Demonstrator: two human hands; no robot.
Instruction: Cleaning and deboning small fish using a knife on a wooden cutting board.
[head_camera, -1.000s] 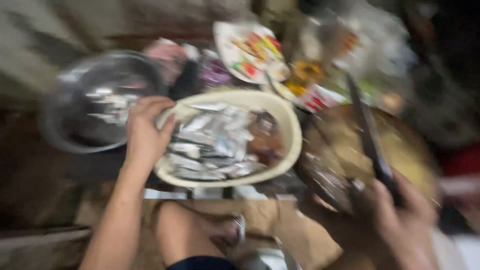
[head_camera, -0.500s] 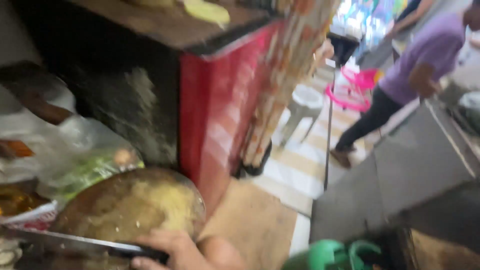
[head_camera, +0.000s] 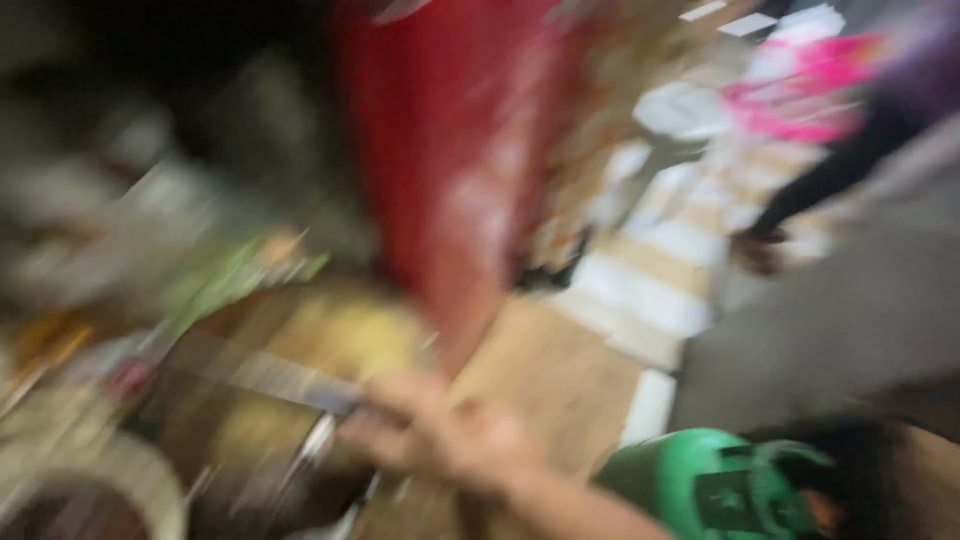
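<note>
Though everything's smeared with motion blur, the right hand (head_camera: 440, 435) is curled around the handle of a long knife (head_camera: 255, 372), blade lying across a round pan (head_camera: 300, 390) of yellowish food. Red cabinet (head_camera: 450, 170) stands right behind, green gas cylinder (head_camera: 710, 485) sits off to the side.

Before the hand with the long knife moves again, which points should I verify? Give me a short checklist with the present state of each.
1. Right hand grips the knife: ok, fingers look closed on the handle end, though blurred.
2. Blade lies over the round wooden block: ok, it crosses its top.
3. Left hand is away from the blade: cannot tell, it is out of view.
4. Picture is sharp enough to judge the edge: not ok, heavy motion blur.
5. Green cylinder is apart from the hand: ok.
6. Person in the background stays away: ok, far off.
</note>
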